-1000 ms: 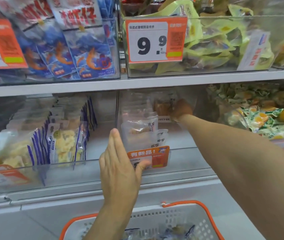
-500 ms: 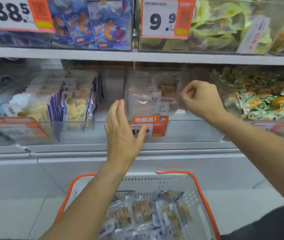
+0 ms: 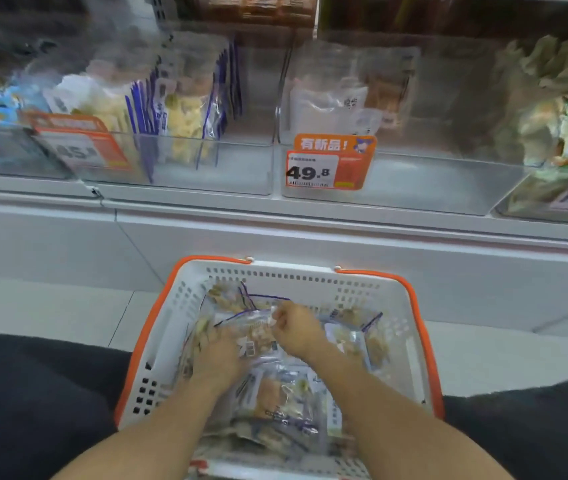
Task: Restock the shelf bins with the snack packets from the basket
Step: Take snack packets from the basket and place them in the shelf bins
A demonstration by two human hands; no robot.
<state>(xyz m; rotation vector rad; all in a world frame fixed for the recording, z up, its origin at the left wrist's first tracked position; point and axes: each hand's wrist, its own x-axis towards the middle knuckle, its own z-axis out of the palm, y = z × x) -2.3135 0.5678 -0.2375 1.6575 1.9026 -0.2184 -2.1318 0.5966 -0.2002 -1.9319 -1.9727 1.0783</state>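
A white basket with orange handles (image 3: 310,275) sits low in front of me, full of clear snack packets with purple edges. Both hands are down inside it. My left hand (image 3: 218,351) lies on the pile with its fingers under the left edge of the top snack packet (image 3: 256,332). My right hand (image 3: 298,329) is curled and pinches that packet's upper right edge. Above, the clear shelf bin (image 3: 414,188) behind the orange 49.8 price tag (image 3: 327,168) holds a few pale packets at its back.
To the left, another clear bin (image 3: 185,168) holds upright purple-edged packets. A bin of green and yellow sweets (image 3: 566,126) stands at the right. A white shelf ledge (image 3: 275,233) runs between bins and basket. My dark-clothed knees flank the basket.
Both hands have left the shelf bin and dropped into the basket, where they now grasp a packet. The view has tilted down from the shelves to the basket.
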